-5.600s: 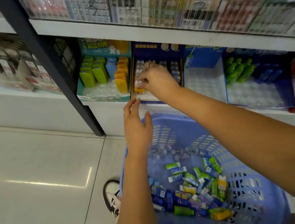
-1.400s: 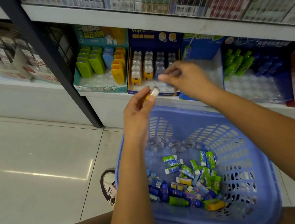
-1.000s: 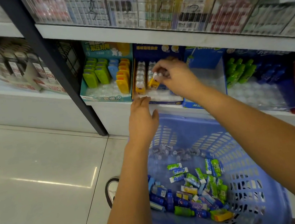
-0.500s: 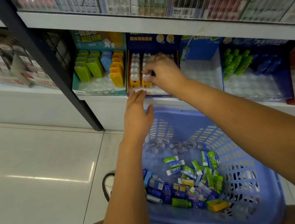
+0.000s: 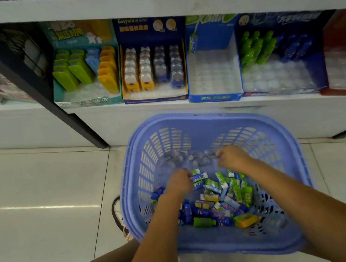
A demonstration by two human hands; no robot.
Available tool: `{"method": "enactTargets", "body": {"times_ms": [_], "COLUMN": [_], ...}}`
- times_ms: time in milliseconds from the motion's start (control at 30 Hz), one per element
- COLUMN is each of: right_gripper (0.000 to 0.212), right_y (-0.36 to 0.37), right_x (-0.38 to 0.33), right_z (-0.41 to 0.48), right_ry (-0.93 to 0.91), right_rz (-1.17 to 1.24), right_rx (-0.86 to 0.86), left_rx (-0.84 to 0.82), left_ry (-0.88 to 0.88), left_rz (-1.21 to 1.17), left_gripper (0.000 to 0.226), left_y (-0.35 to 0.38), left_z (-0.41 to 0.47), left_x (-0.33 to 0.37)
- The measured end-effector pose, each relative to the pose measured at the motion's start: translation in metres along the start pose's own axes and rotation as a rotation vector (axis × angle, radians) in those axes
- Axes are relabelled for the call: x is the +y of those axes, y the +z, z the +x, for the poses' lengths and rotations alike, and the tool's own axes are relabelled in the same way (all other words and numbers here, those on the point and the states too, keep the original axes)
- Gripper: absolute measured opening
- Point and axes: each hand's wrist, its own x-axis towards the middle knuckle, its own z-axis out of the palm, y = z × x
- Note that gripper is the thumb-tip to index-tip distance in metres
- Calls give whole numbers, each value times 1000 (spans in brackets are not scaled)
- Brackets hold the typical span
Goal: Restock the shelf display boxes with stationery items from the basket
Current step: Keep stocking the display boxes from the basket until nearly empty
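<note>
A blue plastic basket (image 5: 187,116) stands on the floor below the shelf. It holds several clear-capped pieces (image 5: 177,158) at its far end and a heap of small green-white, blue and yellow stationery items (image 5: 223,192). Both my hands are down inside it. My left hand (image 5: 179,183) has curled fingers beside a green-white box. My right hand (image 5: 233,156) is curled at the clear-capped pieces. Blur hides what either holds. On the shelf, the dark blue display box (image 5: 155,93) shows two yellow and two blue rows of clear-capped items.
A teal box (image 5: 90,101) of green, blue and yellow items sits to the left, next to a black shelf post (image 5: 38,86). A blue box (image 5: 216,98) with a bare clear tray and a box of green and blue bottles (image 5: 270,47) sit to the right. A shoe (image 5: 118,216) is by the basket.
My right hand has left the dark blue display box and dropped into the basket. My left hand has gone down into the basket too. The view has tilted downward.
</note>
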Motion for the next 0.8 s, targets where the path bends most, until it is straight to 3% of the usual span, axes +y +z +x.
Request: {"method": "enactTargets", "body": {"times_ms": [133, 233, 300, 433, 533, 667, 800], "right_gripper": [47, 39, 34, 47, 52, 36, 23], "right_y": [48, 71, 79, 88, 83, 58, 29], "right_x": [35, 44, 47, 48, 49, 46, 44], "right_z": [18, 27, 29, 33, 39, 42, 27], "right_ry": [140, 210, 247, 234, 204, 212, 105], "right_rz": [52, 239, 260, 188, 262, 374, 598], "right_rx": [-108, 50, 67, -17, -8, -32, -18], "left_rx": [-112, -117, -123, -115, -91, 4, -13], "left_ry": [-78, -104, -113, -150, -217, -265, -273], "left_rz": [150, 190, 240, 343, 344, 362, 314], "left_gripper": [28, 33, 36, 36, 32, 38, 36], "left_y": [19, 23, 31, 52, 65, 79, 84], "left_z": [14, 32, 43, 56, 63, 66, 64], "left_x": [-9, -10, -12, -15, -15, -14, -15]}}
